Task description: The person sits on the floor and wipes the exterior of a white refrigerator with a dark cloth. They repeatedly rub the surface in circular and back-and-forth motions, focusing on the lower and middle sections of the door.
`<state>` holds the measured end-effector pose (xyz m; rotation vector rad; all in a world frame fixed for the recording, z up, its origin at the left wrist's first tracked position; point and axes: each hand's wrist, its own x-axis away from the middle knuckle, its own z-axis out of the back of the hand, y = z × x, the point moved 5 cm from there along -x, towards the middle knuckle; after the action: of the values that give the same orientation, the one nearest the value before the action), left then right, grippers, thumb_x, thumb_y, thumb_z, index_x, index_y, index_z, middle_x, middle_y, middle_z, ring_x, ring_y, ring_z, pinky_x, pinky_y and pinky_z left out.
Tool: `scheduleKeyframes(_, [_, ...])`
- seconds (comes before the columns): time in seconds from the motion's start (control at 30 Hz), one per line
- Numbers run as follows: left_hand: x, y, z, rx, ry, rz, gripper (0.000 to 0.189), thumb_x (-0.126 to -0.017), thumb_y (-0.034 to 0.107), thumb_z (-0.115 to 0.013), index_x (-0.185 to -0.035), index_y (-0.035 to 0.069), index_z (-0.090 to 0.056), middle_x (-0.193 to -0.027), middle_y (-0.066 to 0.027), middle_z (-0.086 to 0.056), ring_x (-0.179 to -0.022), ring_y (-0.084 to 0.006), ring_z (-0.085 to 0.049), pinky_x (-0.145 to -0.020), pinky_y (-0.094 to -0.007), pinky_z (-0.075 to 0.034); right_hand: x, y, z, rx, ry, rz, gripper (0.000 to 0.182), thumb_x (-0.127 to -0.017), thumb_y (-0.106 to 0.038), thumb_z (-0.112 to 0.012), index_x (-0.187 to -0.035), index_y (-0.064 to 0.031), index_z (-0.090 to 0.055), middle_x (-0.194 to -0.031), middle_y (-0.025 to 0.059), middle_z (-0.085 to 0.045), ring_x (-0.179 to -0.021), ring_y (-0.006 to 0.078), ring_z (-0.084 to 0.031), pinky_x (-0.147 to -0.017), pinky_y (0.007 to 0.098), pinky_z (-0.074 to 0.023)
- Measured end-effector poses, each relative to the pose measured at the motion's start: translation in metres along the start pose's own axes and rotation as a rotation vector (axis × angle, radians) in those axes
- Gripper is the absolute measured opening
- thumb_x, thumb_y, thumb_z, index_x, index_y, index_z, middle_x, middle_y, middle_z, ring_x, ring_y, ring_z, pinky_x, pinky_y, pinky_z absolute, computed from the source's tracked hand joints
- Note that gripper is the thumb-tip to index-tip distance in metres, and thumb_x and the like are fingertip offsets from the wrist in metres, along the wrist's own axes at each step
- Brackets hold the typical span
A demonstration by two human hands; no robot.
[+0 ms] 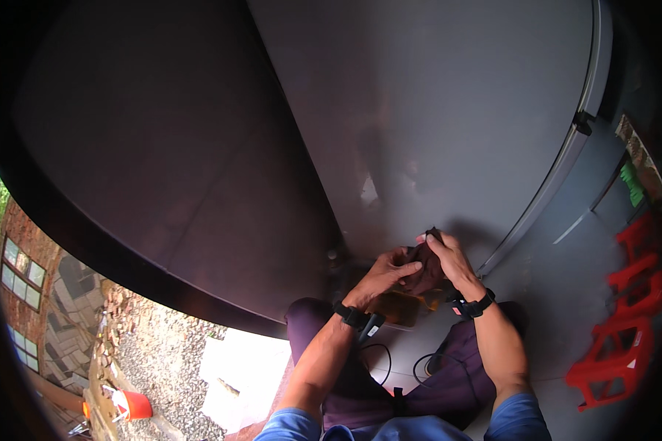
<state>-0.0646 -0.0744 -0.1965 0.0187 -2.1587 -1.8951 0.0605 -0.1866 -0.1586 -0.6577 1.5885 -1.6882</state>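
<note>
My left hand [387, 271] and my right hand [446, 254] grip a crumpled dark maroon cloth [423, 270] between them, above my lap. The fingers of my right hand hold its upper end, while the left thumb and fingers pinch its left side. Directly below the cloth, a translucent amber container [394, 310] sits on the floor between my knees, partly hidden by the hands. Just beyond my hands rises the smooth grey side panel [463, 110] of a tall appliance that looks like a refrigerator. Faint reflections show on this panel.
A dark panel [160, 149] stands at the left, meeting the grey one at an angle. Red plastic stools [612, 353] are at the right on the tiled floor [551, 331]. Outside at lower left are gravel [160, 336] and a red bucket [137, 404]. Black cables [389, 364] loop near my legs.
</note>
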Motion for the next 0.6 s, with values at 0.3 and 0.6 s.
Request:
scheduleKeyframes(0.3, [-0.001,-0.006,-0.034,0.582,-0.171,0.008,0.034,-0.105,0.03,-0.057,-0.131,0.009,-0.058,-0.121,-0.0056,-0.064,-0.111,-0.0185,-0.063,-0.096,-0.04,-0.054,0.006,-0.001,0.031,0.23,0.23,0.021,0.034,-0.1,-0.03,-0.056,-0.097,0.0004,-0.071,-0.084,0.0138,-0.071,-0.08,0.0247,-0.068,-0.076,0.0387,-0.0512])
scheduleKeyframes(0.6, [-0.011,-0.031,0.02,-0.078,0.451,-0.165,0.03,-0.101,0.031,-0.064,-0.113,0.005,-0.067,-0.101,-0.0027,-0.07,-0.092,-0.015,-0.066,-0.086,-0.0304,-0.053,0.011,-0.002,0.05,0.542,0.322,0.03,0.041,-0.098,-0.039,-0.057,-0.09,0.0007,-0.064,-0.08,0.0222,-0.066,-0.079,0.0448,-0.064,-0.068,0.0501,-0.0469])
